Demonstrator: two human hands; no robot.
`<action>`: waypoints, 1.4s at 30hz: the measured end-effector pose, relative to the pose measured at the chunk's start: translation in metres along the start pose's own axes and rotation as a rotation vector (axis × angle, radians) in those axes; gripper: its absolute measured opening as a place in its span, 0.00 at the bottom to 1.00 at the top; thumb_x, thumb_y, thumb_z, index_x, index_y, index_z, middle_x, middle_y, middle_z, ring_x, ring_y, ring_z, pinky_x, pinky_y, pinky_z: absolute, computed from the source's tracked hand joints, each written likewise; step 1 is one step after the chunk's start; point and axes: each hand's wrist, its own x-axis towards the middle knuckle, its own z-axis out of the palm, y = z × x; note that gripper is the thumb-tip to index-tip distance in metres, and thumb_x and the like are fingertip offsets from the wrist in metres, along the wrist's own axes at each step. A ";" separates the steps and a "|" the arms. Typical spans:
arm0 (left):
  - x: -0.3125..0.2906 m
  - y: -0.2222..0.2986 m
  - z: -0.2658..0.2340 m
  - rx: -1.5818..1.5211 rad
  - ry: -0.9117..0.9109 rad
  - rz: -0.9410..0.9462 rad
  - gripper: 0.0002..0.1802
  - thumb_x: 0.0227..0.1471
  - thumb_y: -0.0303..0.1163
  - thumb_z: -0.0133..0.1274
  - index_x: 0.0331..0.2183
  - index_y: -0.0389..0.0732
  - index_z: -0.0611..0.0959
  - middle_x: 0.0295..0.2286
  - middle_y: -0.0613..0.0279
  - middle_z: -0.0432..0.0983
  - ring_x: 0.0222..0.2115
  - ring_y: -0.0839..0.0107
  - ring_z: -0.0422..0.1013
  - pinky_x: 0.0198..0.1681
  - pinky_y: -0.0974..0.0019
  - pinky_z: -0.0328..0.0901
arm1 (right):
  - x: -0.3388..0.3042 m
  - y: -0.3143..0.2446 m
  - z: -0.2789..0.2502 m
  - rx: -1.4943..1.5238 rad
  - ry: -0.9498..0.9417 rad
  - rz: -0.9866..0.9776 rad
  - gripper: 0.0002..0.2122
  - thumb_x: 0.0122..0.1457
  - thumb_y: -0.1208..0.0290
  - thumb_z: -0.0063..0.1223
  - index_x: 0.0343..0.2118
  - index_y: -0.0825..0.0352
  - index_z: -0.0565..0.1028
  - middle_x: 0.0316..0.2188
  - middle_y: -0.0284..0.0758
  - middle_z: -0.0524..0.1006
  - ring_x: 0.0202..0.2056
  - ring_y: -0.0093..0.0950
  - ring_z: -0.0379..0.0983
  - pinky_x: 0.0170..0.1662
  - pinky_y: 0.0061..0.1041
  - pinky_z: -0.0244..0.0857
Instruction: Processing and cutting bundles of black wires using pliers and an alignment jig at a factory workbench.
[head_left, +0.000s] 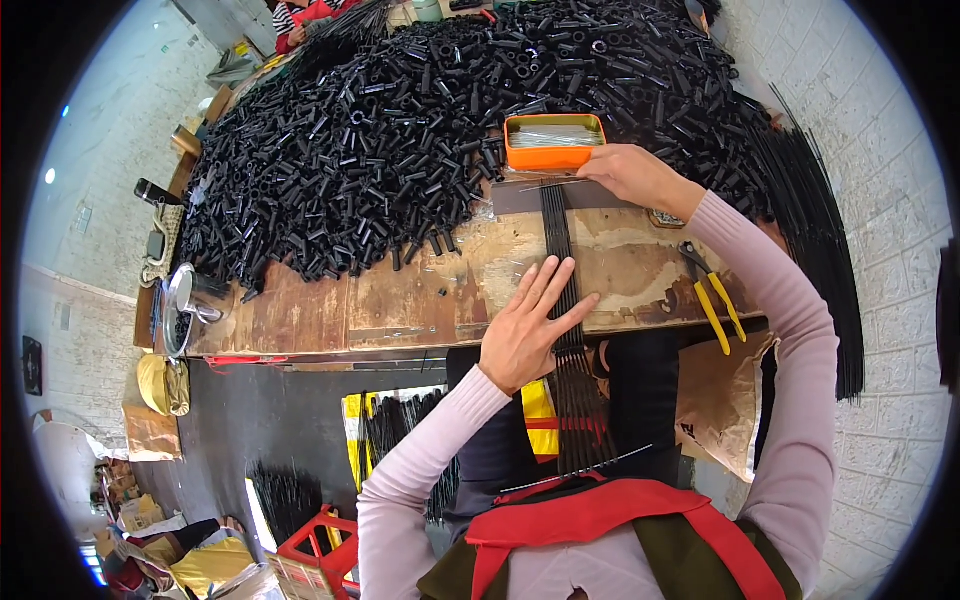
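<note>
A flat row of thin black rods (556,228) runs from the workbench over its front edge toward my lap. My left hand (522,325) lies on the rods near that edge, fingers stretched and spread. Across the rods' near end passes a thin metal wire (632,453). At their far end, my right hand (640,178) is closed in a pinch, just in front of an orange box (550,158) filled with thin silvery wires (553,136). A thin wire sticks out leftward from its fingertips, above a dark flat plate (516,198).
A large heap of short black tubular parts (400,130) covers the far bench. Yellow-handled pliers (715,305) lie at the right edge, near long black rods (830,270). Left stands a shiny metal container (180,300). Below are a red plastic stool (322,540) and more rod bundles (285,500).
</note>
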 end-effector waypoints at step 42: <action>-0.002 0.003 0.000 0.004 0.013 0.012 0.47 0.35 0.22 0.55 0.61 0.58 0.67 0.64 0.48 0.49 0.66 0.51 0.46 0.66 0.48 0.45 | 0.011 -0.016 0.004 -0.036 0.058 0.021 0.09 0.57 0.75 0.50 0.39 0.68 0.79 0.35 0.41 0.80 0.39 0.40 0.75 0.44 0.35 0.69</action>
